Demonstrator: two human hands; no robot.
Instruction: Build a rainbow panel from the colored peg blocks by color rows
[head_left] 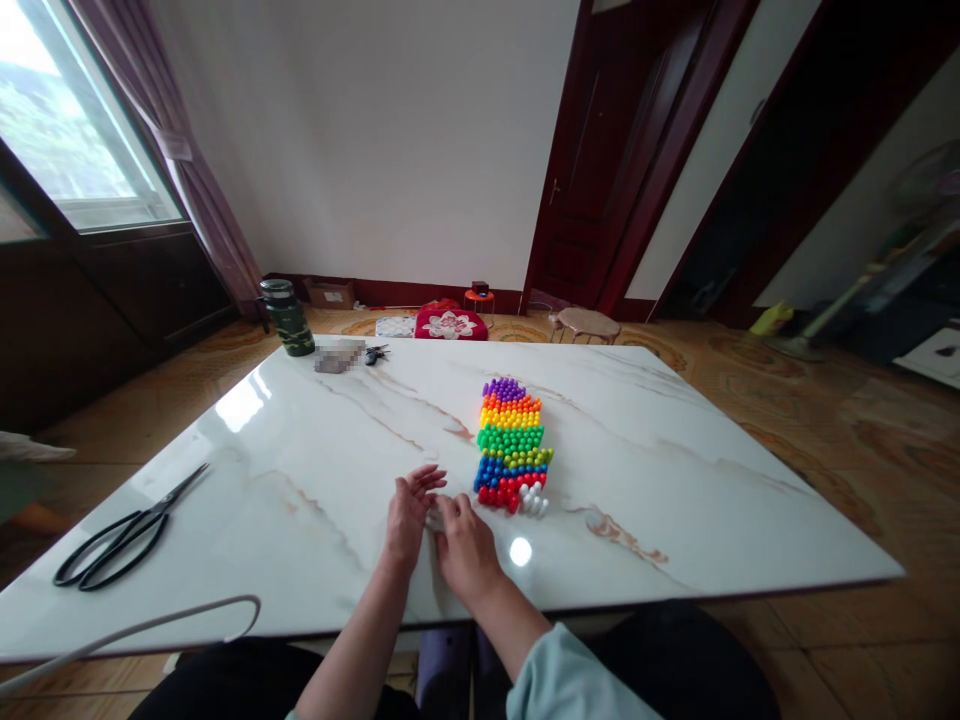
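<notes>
A block of small plastic pegs (512,446) lies on the white marble table (675,470), banded purple, orange, yellow, green, blue and red from far to near, with a few white pegs (534,500) at its near right corner. My left hand (407,517) rests just left of the block with its fingers loosely spread. My right hand (465,545) sits beside it, fingers curled toward the left hand. Something small and pale (434,517) shows between the two hands; I cannot make out what it is.
Black scissors (124,533) lie near the table's left edge, with a pale cord (135,630) at the near left corner. At the far left stand a camouflage bottle (287,317), a blurred flat item (340,356) and keys (374,353). A stool (586,323) stands beyond.
</notes>
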